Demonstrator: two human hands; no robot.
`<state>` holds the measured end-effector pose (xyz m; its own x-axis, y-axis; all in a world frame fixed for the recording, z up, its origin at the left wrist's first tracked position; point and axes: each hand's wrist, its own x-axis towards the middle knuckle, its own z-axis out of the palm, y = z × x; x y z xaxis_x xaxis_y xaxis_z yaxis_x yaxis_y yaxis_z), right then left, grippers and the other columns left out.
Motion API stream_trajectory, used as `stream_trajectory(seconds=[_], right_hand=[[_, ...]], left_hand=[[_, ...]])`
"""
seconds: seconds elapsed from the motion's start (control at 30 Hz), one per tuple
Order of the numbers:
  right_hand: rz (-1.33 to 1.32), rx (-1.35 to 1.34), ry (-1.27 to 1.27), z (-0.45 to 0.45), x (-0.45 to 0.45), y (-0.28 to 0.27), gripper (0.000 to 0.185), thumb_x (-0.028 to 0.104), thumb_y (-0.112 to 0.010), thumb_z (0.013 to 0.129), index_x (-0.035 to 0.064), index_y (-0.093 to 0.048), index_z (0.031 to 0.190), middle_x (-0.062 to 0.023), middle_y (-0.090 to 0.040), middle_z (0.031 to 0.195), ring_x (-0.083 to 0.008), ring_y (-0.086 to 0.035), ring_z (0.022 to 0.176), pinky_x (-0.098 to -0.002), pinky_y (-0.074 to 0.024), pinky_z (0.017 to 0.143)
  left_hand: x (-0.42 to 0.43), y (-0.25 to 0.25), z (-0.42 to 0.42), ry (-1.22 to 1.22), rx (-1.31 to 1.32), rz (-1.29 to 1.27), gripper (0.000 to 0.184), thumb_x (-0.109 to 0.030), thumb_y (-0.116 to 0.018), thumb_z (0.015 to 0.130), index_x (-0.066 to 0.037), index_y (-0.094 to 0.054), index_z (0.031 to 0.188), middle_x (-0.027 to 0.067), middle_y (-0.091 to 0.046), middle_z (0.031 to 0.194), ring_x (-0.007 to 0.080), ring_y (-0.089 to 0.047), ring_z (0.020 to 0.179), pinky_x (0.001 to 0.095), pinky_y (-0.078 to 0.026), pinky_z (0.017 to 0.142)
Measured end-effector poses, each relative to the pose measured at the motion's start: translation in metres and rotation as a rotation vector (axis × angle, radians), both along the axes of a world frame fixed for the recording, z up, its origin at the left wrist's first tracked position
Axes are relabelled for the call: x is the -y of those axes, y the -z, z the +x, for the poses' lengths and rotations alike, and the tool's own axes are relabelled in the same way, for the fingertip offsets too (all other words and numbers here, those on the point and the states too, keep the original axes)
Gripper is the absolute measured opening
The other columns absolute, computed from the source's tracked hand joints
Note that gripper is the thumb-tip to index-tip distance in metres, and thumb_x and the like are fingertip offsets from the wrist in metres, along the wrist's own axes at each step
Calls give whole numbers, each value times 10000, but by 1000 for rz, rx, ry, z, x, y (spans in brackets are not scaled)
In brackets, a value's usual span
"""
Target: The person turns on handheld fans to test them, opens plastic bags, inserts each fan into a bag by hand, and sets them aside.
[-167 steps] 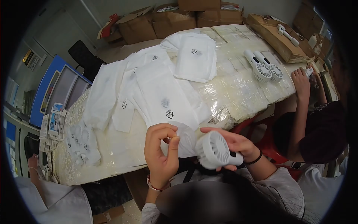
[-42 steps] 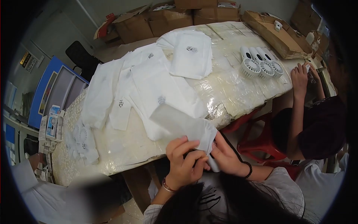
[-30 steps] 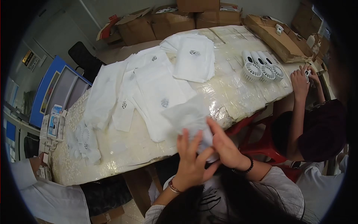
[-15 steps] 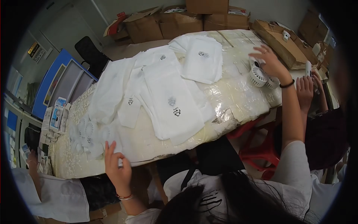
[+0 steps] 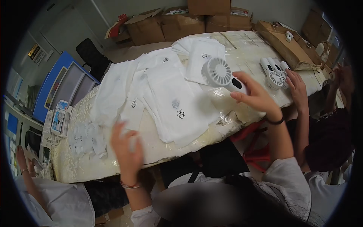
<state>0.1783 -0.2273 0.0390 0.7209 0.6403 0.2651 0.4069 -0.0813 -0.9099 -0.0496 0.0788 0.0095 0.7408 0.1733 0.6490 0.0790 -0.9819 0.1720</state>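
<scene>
My right hand point(image 5: 254, 93) grips the handle of a white handheld fan point(image 5: 220, 72), its round head pointing left above the white bags. Near the table's front edge, my left hand point(image 5: 127, 148) is raised with its fingers apart and nothing in it, slightly blurred. White printed bags point(image 5: 174, 102) lie spread over the middle of the table, with another stack point(image 5: 200, 56) behind. Bagged fans point(image 5: 87, 138) lie together at the left. More bare fans point(image 5: 275, 77) stand in a row at the right, beside a co-worker's hand point(image 5: 297, 89).
Small retail boxes point(image 5: 58, 119) stand at the table's left end. An open cardboard tray point(image 5: 281, 43) lies at the back right. Brown cartons point(image 5: 185, 26) line the far side. Co-workers sit at left and right, and a red stool point(image 5: 257, 151) is beneath the right side.
The bag-wrapped fan has left my hands, and more bagged fans lie at the left. My right hand reached to the row and now holds a bare fan over the bags. A co-worker's hand moved to the row.
</scene>
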Motion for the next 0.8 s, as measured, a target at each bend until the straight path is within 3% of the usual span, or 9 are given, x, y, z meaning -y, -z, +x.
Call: stream_trajectory(seconds=[0.07, 0.1, 0.17, 0.23, 0.33, 0.47, 0.8], right_hand=[[262, -332, -158, -10, -8, 20, 414, 214, -641, 880, 6, -476, 1198, -43, -573, 940, -100, -566, 838, -255, -474, 699], [319, -421, -182, -14, -11, 26, 345, 128, -620, 875, 0, -450, 1146, -93, -572, 968, -130, -587, 815, -282, -497, 696], [436, -419, -166, -28, -21, 33, 329, 109, -612, 871, 9, -426, 1123, -113, -574, 968, -153, -598, 793, -305, -505, 686], [552, -407, -117, -29, -21, 42, 320, 72, -594, 857, 48, -357, 1071, -158, -574, 964, -214, -618, 727, -355, -513, 661], [659, -509, -108, -28, -20, 41, 337, 68, -594, 853, 60, -358, 1094, -150, -569, 952, -209, -606, 717, -342, -500, 632], [683, -592, -142, -29, -20, 39, 348, 54, -591, 848, 73, -355, 1103, -146, -565, 946, -204, -589, 694, -329, -483, 614], [623, -425, -62, -32, -26, 40, 346, 42, -594, 849, 52, -386, 1126, -143, -562, 962, -183, -578, 689, -305, -466, 628]], left_hand=[[34, -6, 20, 283, -46, -144, 185, -32, -641, 754, -50, -598, 932, 127, -572, 1126, 324, -515, 1101, 415, -396, 912], [45, -7, 26, 281, -44, -147, 185, -32, -641, 754, -50, -598, 932, 127, -572, 1126, 324, -515, 1101, 415, -396, 912], [58, -8, 37, 523, -173, -326, 182, -22, -658, 741, -31, -611, 917, 114, -585, 977, 267, -559, 912, 342, -442, 811], [63, -7, 44, 530, -243, -414, 190, -28, -665, 739, -26, -607, 920, 103, -576, 925, 240, -560, 852, 318, -444, 765], [62, -3, 50, 520, -340, -562, 208, -34, -677, 733, -20, -601, 926, 86, -560, 863, 195, -558, 772, 278, -444, 701], [58, -6, 52, 509, -389, -674, 207, -34, -684, 735, -19, -595, 921, 65, -543, 839, 153, -543, 736, 253, -437, 665], [56, -7, 55, 482, -485, -714, 147, -36, -667, 757, -18, -600, 887, 45, -530, 805, 128, -522, 681, 240, -427, 634]])
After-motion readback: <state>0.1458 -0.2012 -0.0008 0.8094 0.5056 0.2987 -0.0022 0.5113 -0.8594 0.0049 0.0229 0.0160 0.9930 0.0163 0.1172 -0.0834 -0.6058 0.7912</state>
